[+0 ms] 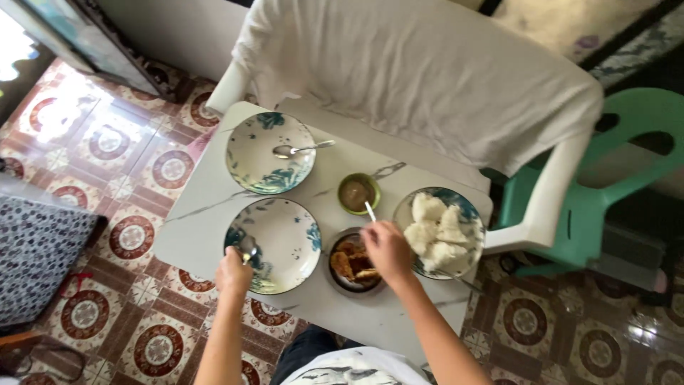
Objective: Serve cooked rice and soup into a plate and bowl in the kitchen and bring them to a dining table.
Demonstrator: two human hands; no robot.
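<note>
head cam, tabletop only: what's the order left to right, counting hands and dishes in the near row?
left hand on a spoon → near empty floral plate → dark bowl of fried food → right hand → plate of white rice. The far plate and the green sauce bowl sit behind this row, so they're left out.

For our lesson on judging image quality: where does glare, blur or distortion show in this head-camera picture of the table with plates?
Head view: daylight glares off the floor tiles at upper left and washes out their pattern; the right hand and the white utensil it holds look slightly soft; the wide lens bends the white chair; the plates are evenly lit.
</note>
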